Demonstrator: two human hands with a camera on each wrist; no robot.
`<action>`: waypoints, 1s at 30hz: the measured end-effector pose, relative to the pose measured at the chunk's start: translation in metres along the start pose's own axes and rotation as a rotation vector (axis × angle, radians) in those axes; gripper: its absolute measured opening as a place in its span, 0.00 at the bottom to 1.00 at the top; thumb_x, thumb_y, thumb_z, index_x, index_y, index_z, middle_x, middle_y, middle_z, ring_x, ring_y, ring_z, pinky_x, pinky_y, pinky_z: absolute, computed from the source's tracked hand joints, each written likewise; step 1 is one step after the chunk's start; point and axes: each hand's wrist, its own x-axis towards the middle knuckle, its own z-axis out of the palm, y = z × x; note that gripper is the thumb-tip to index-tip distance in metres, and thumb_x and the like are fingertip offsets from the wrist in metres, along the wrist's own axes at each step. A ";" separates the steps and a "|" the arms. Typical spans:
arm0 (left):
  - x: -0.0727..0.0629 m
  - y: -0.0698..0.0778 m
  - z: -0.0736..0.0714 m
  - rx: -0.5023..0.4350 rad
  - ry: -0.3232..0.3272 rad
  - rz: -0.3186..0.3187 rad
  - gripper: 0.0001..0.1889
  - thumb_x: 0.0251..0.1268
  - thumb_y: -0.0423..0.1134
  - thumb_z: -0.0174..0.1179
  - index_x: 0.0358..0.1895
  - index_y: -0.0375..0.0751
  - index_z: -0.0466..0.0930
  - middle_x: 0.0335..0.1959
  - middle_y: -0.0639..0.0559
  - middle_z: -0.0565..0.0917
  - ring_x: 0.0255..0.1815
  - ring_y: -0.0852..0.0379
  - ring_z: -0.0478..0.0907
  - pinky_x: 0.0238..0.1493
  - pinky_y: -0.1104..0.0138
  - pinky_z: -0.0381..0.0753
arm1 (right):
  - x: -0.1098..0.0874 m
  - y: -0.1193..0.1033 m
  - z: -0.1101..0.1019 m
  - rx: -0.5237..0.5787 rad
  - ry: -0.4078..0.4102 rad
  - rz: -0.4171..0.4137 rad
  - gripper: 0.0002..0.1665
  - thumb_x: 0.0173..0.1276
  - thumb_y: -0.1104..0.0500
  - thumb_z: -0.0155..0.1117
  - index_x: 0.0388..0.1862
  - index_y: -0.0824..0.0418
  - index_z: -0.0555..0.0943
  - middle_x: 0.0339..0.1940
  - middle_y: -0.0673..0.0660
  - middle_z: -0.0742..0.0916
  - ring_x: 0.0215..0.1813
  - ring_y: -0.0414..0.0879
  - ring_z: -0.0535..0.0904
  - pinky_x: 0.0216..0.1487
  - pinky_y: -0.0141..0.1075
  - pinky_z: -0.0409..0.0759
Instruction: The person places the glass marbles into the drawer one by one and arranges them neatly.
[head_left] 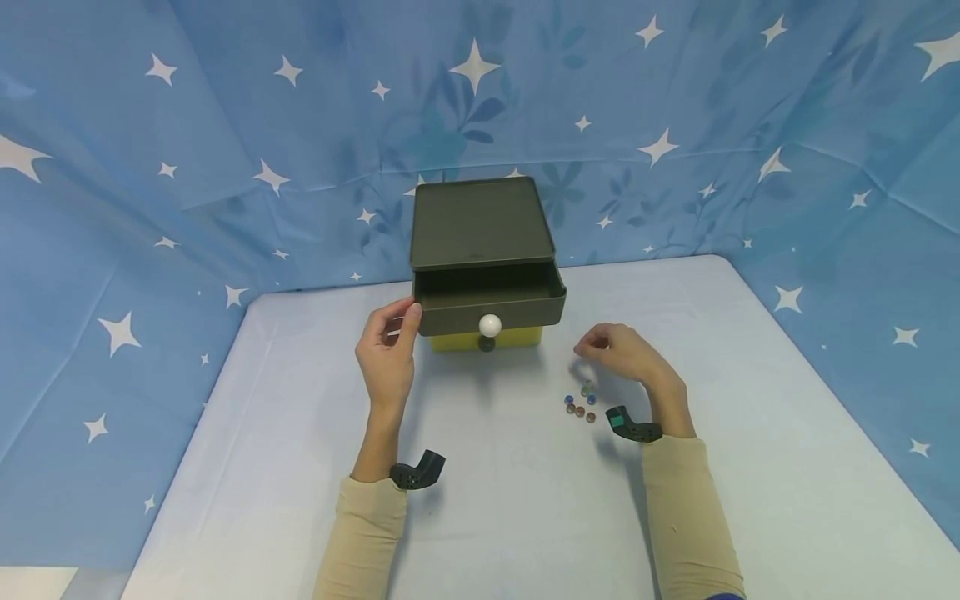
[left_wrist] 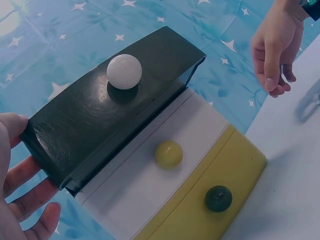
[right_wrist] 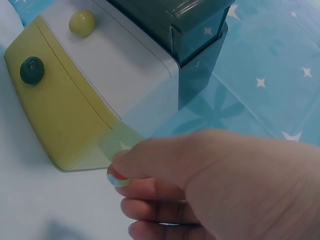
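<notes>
A small drawer box [head_left: 483,223] stands at the far side of the table. Its dark green top drawer [left_wrist: 75,115] is pulled out, with a white knob [head_left: 490,326] on the front. At the drawer's left front corner, my left hand [head_left: 386,358] holds on with thumb and fingers. My right hand [head_left: 626,354] is to the right of the box, above the table. Between its thumb and index finger it pinches a glass marble [right_wrist: 119,179] with red and pale green colouring. Several more marbles [head_left: 580,411], blue, brown and greenish, lie below that hand.
Under the top drawer are a white drawer [left_wrist: 135,165] with a yellow knob [left_wrist: 169,154] and a yellow drawer [right_wrist: 60,110] with a dark green knob [right_wrist: 32,70], both closed. A blue star-patterned cloth [head_left: 300,125] hangs behind the white table [head_left: 510,517].
</notes>
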 end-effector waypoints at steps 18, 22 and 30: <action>0.000 -0.001 0.000 -0.006 0.000 -0.004 0.12 0.67 0.32 0.64 0.50 0.28 0.83 0.46 0.34 0.84 0.41 0.64 0.79 0.43 0.70 0.77 | -0.004 -0.009 -0.005 0.012 0.126 -0.044 0.17 0.72 0.49 0.63 0.46 0.62 0.83 0.43 0.58 0.86 0.47 0.53 0.78 0.47 0.41 0.76; 0.001 -0.013 -0.001 -0.009 -0.010 -0.013 0.14 0.64 0.32 0.67 0.51 0.30 0.83 0.48 0.34 0.84 0.43 0.60 0.80 0.43 0.69 0.76 | -0.006 -0.012 -0.007 0.016 0.140 -0.037 0.19 0.72 0.48 0.63 0.48 0.62 0.83 0.45 0.59 0.86 0.47 0.53 0.77 0.45 0.40 0.76; 0.004 -0.033 -0.002 0.027 -0.015 0.015 0.20 0.55 0.38 0.75 0.52 0.40 0.85 0.48 0.42 0.85 0.44 0.56 0.82 0.41 0.72 0.76 | -0.009 -0.017 -0.011 0.030 0.183 -0.057 0.18 0.73 0.49 0.62 0.48 0.63 0.82 0.45 0.60 0.85 0.47 0.52 0.78 0.49 0.43 0.77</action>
